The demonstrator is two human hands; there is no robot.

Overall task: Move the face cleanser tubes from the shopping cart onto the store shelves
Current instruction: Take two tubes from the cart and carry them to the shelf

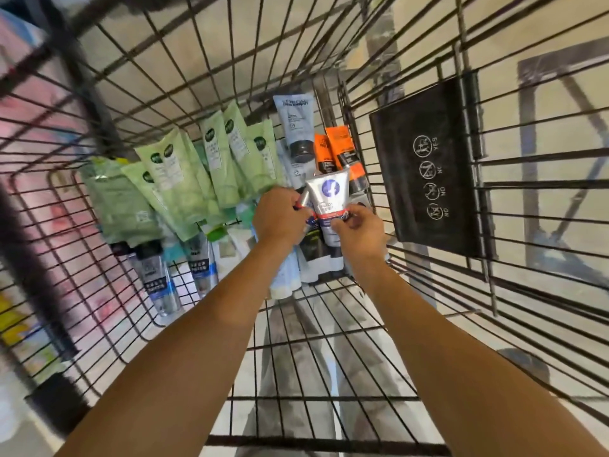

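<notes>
**Cart's still pretty loaded, you're only at the grabbing stage**

Going by the black wire shopping cart (pixel 316 399), you've got most of the job ahead of you. The far end of the basket holds a whole heap of tubes, while the near end is bare wire. The shelves aren't really visible, just blurred colour off to your left, so I can't tell how much has been stocked.

What's left in there:
- a big fan of pale green flat tubes (pixel 184 179) leaning on the far wall
- a few clear-and-silver tubes with blue bands (pixel 158 278) lying at the lower left
- a grey tube with a dark cap (pixel 295 123) standing at the back
- a pair of orange tubes (pixel 339 146) right beside it

Your current pick is the silver-white tube with a round blue logo and a red stripe (pixel 329 192), lifted just above the pile. Your left hand (pixel 280 216) has its fingers curled round one edge, along with what looks like a second similar tube. Your right hand (pixel 361 230) pinches the other edge at the stripe.

Readable text is slim. The black plastic seat flap (pixel 428 166) on the right wall has four white pictograms marked YES, NO, NO, NO. One silver tube seems to say MEN. The green tubes have dark oval logos, too blurred to read, and the same goes for the grey tube's header and the held tube's print.
</notes>
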